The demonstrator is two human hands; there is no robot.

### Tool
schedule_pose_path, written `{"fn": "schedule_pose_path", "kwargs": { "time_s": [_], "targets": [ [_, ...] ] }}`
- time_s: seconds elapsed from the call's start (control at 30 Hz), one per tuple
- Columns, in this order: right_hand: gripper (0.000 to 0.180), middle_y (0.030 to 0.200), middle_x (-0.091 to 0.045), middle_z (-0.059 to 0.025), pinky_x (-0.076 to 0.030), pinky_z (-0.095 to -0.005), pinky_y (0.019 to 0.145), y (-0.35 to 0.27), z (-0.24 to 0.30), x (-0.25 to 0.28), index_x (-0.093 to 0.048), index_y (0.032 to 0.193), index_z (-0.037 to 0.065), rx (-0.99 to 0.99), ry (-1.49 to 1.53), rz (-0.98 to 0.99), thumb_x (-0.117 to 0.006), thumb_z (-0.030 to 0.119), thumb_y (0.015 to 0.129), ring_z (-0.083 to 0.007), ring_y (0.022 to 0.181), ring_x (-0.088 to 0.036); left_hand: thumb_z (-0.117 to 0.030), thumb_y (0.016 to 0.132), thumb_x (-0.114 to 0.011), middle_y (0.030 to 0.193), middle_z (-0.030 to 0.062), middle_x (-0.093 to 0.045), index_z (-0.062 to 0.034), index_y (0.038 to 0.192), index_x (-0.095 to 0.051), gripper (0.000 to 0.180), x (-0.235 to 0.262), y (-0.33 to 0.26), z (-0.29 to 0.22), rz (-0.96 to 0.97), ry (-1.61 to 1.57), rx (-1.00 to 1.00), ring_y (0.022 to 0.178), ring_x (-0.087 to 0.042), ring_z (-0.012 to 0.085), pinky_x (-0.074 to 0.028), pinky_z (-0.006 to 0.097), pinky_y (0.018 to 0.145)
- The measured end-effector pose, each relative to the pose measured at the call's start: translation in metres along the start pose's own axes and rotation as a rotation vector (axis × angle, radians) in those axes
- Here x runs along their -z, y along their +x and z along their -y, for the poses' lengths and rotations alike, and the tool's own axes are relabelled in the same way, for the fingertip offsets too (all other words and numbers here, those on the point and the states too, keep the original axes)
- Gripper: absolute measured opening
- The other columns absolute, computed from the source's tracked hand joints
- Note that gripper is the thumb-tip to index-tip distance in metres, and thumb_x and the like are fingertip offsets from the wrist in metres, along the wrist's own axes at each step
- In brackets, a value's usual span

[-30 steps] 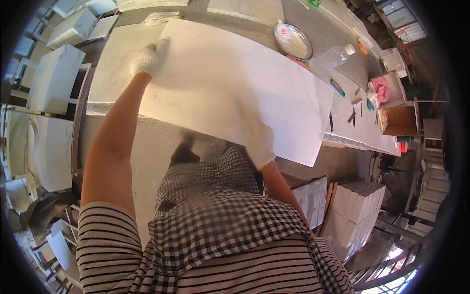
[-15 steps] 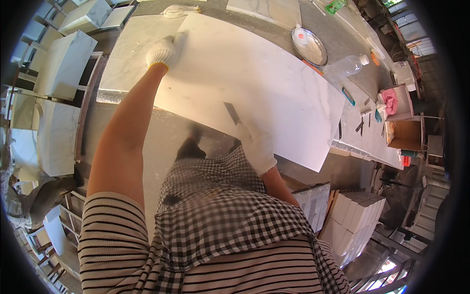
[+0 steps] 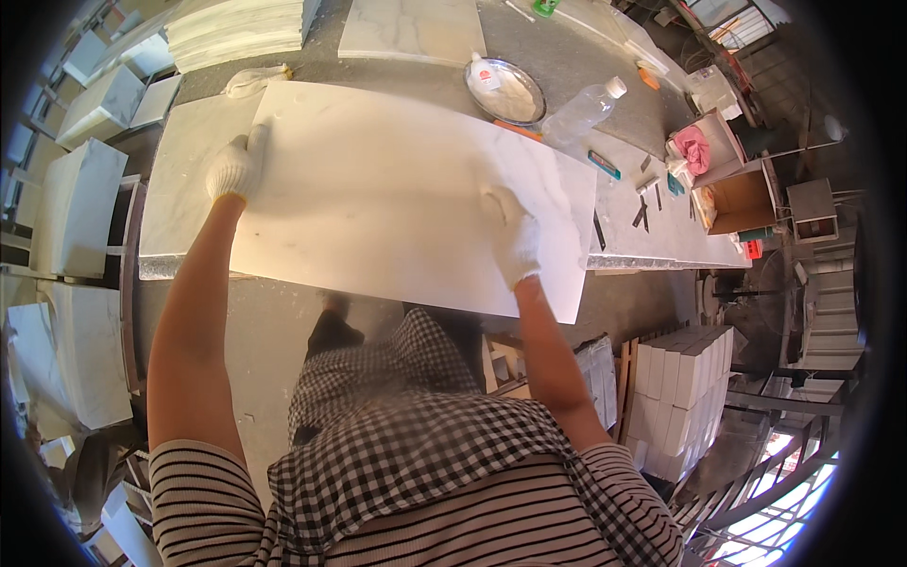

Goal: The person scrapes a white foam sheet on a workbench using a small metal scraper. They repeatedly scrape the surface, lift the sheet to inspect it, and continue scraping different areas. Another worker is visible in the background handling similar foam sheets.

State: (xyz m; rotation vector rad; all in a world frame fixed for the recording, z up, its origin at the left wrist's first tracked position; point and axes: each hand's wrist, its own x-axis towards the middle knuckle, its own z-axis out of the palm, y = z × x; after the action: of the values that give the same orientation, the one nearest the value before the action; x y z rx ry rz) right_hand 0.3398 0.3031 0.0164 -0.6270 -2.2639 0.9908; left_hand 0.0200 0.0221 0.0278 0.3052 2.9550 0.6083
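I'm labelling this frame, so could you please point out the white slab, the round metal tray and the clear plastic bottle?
White slab (image 3: 378, 198), head view, bare middle.
Round metal tray (image 3: 534, 106), head view, right rim.
Clear plastic bottle (image 3: 581, 111), head view, body.

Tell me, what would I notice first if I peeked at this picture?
First you'd see the big white marble slab lying across the grey workbench, its near edge sticking out past the front. Two hands in white gloves are on it: the left hand grips its far left edge and the right hand presses flat near its right end. Behind it sit a round metal tray and a clear plastic bottle.
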Motion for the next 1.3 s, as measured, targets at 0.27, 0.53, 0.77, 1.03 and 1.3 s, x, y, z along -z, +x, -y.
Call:
{"fn": "schedule_pose_path", "kwargs": {
  "time_s": [0.27,0.53,0.77,1.03,1.3],
  "targets": [
    [0.035,0.112,-0.068,-0.018,-0.051,-0.044,0.086,0.061,-0.016,0.015,-0.063,0.126,0.013,0.154,-0.346,0.112,-0.053,0.032,0.098,-0.0382,0.101,-0.065,-0.069,0.095,-0.03,0.114,0.0221,-0.068,-0.0065,0.113,-0.069,0.075,0.003,-0.005,-0.003,-0.002,0.049,0.016,0.109,-0.063,0.0387,-0.047,0.047,0.094],
    [0.046,0.107,-0.069,-0.0185,-0.049,-0.047,0.084,0.081,-0.021,0.01,-0.052,0.142,0.028,0.154,-0.479,0.252,-0.047,0.04,0.098,-0.0391,0.095,-0.065,-0.069,0.096,-0.03,0.116,0.0226,-0.067,-0.0064,0.117,-0.068,0.076,0.006,-0.003,-0.003,0.05,0.044,0.033,0.112,-0.062,0.0386,-0.046,0.046,0.097],
    [0.047,0.102,-0.069,-0.02,-0.049,-0.0482,0.084,0.081,-0.019,0.004,-0.051,0.142,0.029,0.0,-0.583,0.281,-0.044,0.043,0.098,-0.0401,0.094,-0.066,-0.069,0.096,-0.03,0.118,0.0235,-0.066,-0.0064,0.122,-0.067,0.077,0.003,0.001,-0.001,0.047,0.079,0.033,0.114,-0.062,0.0389,-0.046,0.046,0.099],
    [0.048,0.105,-0.069,-0.0186,-0.049,-0.0461,0.084,0.08,-0.007,0.011,-0.048,0.144,0.031,0.003,-0.531,0.352,-0.045,0.043,0.098,-0.0387,0.096,-0.065,-0.07,0.094,-0.03,0.12,0.0234,-0.066,-0.0056,0.12,-0.067,0.079,0.002,0.004,0.001,0.048,0.084,0.051,0.115,-0.061,0.0395,-0.045,0.046,0.1],
    [0.043,0.113,-0.069,-0.0116,-0.049,-0.0409,0.084,0.078,-0.02,0.013,-0.048,0.143,0.04,0.01,-0.53,0.429,-0.039,0.041,0.101,-0.0342,0.095,-0.066,-0.07,0.094,-0.032,0.115,0.0251,-0.066,-0.0042,0.114,-0.069,0.078,-0.001,0.002,0.002,0.006,0.042,0.016,0.111,-0.063,0.0387,-0.046,0.045,0.097]
  ]
}}
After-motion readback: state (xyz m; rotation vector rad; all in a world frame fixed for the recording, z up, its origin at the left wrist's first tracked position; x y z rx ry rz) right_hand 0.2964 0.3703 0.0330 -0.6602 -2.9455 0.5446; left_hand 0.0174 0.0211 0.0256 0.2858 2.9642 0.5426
